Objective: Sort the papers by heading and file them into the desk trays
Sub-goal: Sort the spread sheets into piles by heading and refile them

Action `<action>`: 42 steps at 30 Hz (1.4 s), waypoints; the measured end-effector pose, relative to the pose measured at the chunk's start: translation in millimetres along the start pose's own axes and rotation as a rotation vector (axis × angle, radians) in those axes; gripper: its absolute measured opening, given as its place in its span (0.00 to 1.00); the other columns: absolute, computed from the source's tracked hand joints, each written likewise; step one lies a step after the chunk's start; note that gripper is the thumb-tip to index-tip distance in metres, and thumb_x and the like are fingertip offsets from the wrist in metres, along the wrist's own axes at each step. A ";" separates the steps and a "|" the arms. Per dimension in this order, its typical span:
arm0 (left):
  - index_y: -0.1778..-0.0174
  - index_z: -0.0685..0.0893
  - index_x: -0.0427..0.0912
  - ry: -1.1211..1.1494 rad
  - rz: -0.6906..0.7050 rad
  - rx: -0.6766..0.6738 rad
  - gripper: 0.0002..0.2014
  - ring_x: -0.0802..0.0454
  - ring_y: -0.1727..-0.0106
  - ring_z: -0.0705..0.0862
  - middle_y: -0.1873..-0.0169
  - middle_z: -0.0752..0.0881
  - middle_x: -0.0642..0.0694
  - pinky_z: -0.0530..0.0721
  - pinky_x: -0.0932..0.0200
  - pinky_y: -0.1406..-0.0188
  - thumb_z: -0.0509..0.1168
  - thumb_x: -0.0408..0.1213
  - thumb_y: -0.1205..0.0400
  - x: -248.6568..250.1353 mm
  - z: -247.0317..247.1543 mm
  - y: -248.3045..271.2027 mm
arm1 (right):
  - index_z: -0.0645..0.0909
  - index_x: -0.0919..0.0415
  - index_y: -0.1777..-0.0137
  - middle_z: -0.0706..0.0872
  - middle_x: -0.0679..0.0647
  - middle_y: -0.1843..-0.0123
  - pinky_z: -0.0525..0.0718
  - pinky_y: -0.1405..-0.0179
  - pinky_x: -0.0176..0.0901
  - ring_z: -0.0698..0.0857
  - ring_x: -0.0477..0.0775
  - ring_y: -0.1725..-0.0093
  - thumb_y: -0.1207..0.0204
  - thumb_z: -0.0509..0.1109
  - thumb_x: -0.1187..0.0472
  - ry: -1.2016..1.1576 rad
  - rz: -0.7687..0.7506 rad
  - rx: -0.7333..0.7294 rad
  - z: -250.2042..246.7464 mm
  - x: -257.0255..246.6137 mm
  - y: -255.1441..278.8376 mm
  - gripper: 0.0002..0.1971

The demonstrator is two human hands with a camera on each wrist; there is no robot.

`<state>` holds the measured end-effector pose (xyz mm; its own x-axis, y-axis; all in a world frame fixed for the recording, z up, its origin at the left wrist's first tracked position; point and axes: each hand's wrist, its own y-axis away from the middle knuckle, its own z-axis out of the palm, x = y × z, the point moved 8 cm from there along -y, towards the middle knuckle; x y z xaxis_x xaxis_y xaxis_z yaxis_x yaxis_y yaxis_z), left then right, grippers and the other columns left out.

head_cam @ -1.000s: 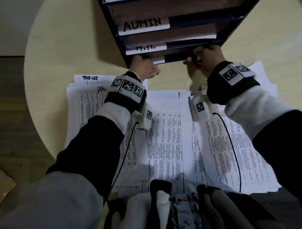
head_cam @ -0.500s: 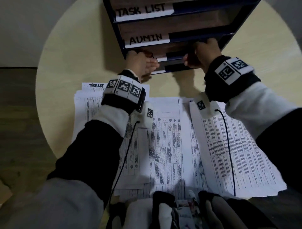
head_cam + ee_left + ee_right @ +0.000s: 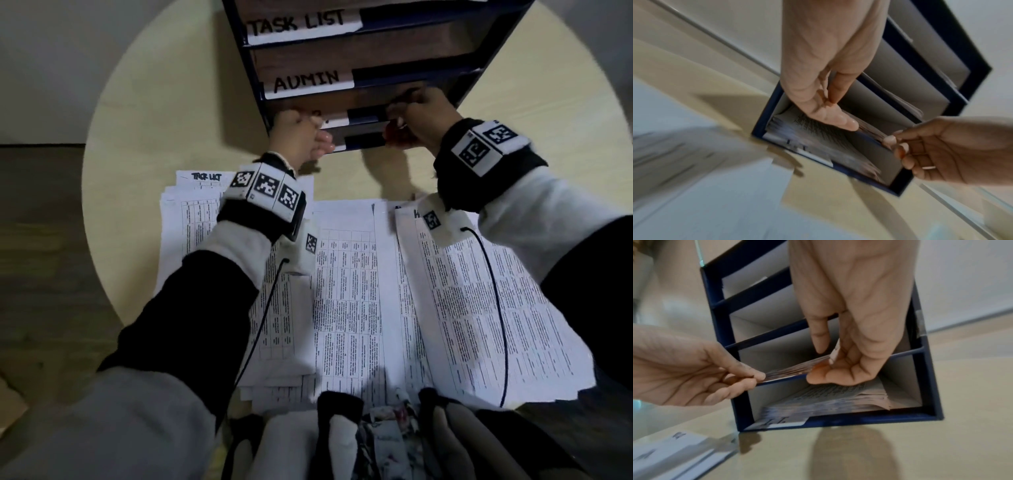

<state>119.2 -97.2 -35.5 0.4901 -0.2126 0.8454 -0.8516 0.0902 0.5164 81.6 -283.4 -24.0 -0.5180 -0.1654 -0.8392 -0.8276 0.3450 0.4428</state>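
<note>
From your head view, your left hand (image 3: 301,137) and right hand (image 3: 419,118) meet at the slot under the ADMIN label (image 3: 308,82) of the blue tray rack (image 3: 462,89), with loose papers (image 3: 349,291) spread on the tabletop (image 3: 154,120) below your wrists. Your wrist views show more: each hand pinches the front edge of a sheaf (image 3: 795,369) lying in that slot. Another stack (image 3: 830,400) fills the bottom tray.

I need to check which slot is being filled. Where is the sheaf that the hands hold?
The sheaf lies in the slot just under the ADMIN label, above the bottom tray, left hand and right hand at its front edge.
</note>
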 end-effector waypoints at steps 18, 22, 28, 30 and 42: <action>0.44 0.84 0.41 -0.627 0.033 -0.280 0.15 0.38 0.37 0.79 0.34 0.76 0.37 0.79 0.49 0.34 0.61 0.32 0.25 -98.3 101.6 93.2 | 0.81 0.64 0.41 0.85 0.63 0.48 0.72 0.68 0.36 0.80 0.55 0.53 0.24 0.61 0.71 0.601 -0.016 -0.002 -57.2 111.1 105.5 0.14; 0.66 0.82 0.41 -0.560 0.145 -0.159 0.04 0.39 0.47 0.84 0.55 0.84 0.42 0.84 0.47 0.43 0.69 0.32 0.26 -87.4 109.3 96.6 | 0.74 0.59 0.33 0.79 0.68 0.39 0.76 0.58 0.40 0.81 0.62 0.49 0.25 0.64 0.71 0.589 -0.029 0.038 -55.6 128.3 106.7 0.21; 0.73 0.74 0.42 -0.679 0.308 -0.158 0.14 0.39 0.54 0.84 0.63 0.83 0.41 0.84 0.49 0.49 0.68 0.33 0.22 -86.7 115.1 109.2 | 0.59 0.48 0.21 0.57 0.60 0.22 0.80 0.36 0.56 0.77 0.62 0.40 0.38 0.78 0.74 0.540 -0.070 0.001 -49.3 128.7 110.9 0.48; 0.71 0.73 0.42 -0.694 0.398 -0.195 0.13 0.41 0.56 0.83 0.65 0.82 0.40 0.82 0.50 0.51 0.67 0.32 0.22 -82.5 117.2 113.2 | 0.59 0.46 0.22 0.55 0.57 0.20 0.77 0.33 0.60 0.73 0.65 0.33 0.39 0.80 0.71 0.559 -0.088 -0.011 -46.1 126.7 110.3 0.49; 0.53 0.61 0.51 -0.588 0.503 -0.324 0.16 0.45 0.68 0.66 0.75 0.66 0.51 0.70 0.54 0.66 0.52 0.23 0.24 -89.7 128.0 118.0 | 0.68 0.48 0.29 0.62 0.60 0.28 0.70 0.33 0.56 0.66 0.66 0.32 0.40 0.81 0.66 0.647 -0.150 -0.060 -40.0 114.1 109.3 0.40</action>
<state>-49.0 -192.0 -67.9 -0.1871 -0.5371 0.8225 -0.8033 0.5656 0.1867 -76.6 -301.5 -58.8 -0.4063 -0.7351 -0.5427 -0.9016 0.2262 0.3687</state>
